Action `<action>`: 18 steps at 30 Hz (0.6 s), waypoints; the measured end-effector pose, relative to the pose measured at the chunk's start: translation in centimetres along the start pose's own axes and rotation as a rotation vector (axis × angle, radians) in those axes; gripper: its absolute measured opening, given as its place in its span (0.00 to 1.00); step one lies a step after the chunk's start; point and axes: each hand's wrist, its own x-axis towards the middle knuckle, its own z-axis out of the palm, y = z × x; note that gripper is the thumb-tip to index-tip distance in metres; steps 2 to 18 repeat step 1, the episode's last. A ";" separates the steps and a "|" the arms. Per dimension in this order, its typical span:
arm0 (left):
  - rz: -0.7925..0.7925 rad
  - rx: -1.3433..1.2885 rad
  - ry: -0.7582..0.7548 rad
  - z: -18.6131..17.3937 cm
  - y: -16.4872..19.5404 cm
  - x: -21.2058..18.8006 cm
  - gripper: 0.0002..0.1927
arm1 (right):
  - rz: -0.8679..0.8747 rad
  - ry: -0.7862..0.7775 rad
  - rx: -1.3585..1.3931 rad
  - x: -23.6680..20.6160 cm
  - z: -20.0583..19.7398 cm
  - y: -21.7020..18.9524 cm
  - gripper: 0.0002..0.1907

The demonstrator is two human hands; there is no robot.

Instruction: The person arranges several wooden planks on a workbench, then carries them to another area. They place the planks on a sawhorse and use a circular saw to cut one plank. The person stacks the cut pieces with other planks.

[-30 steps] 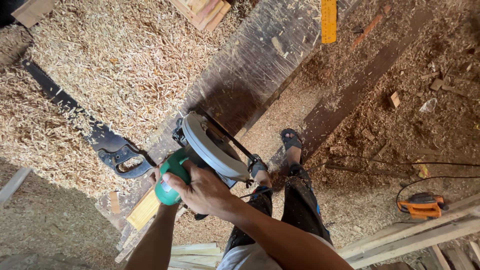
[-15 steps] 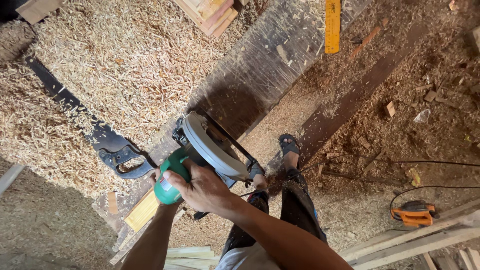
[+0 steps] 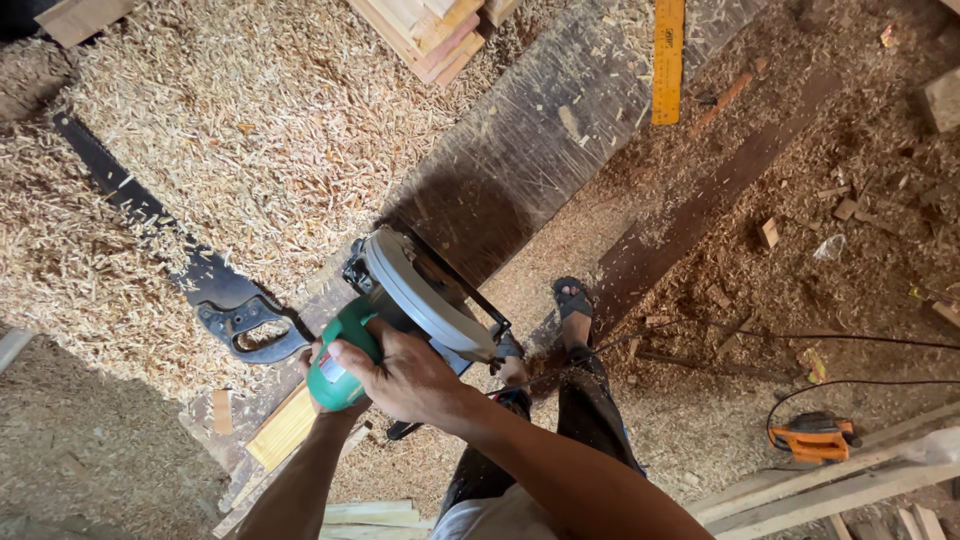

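Observation:
A circular saw (image 3: 425, 290) with a green body and a grey blade guard rests on the near end of a wide dark plank (image 3: 540, 150). My right hand (image 3: 400, 378) is wrapped over the saw's handle from above. My left hand (image 3: 318, 368) grips the green body from the left, mostly hidden under the right hand. The plank runs diagonally away to the upper right. My foot in a dark sandal (image 3: 572, 300) stands just right of the plank's edge.
A black hand saw (image 3: 215, 290) lies on thick wood shavings (image 3: 250, 130) left of the plank. A yellow ruler (image 3: 667, 60) lies on the plank's far end. An orange power tool (image 3: 812, 436) and cables sit at right, stacked boards (image 3: 430, 30) at top.
Both hands keep their grip on the saw, which stays at the same spot on the plank. The view has shifted only slightly.

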 end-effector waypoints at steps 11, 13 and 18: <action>-0.001 -0.001 0.000 -0.1 0.0 0.1 0.39 | -0.011 0.009 0.006 0.1 0.0 0.0 0.36; -0.001 -0.001 0.000 -0.1 0.0 0.1 0.39 | -0.011 0.009 0.006 0.1 0.0 0.0 0.36; -0.001 -0.001 0.000 -0.1 0.0 0.1 0.39 | -0.011 0.009 0.006 0.1 0.0 0.0 0.36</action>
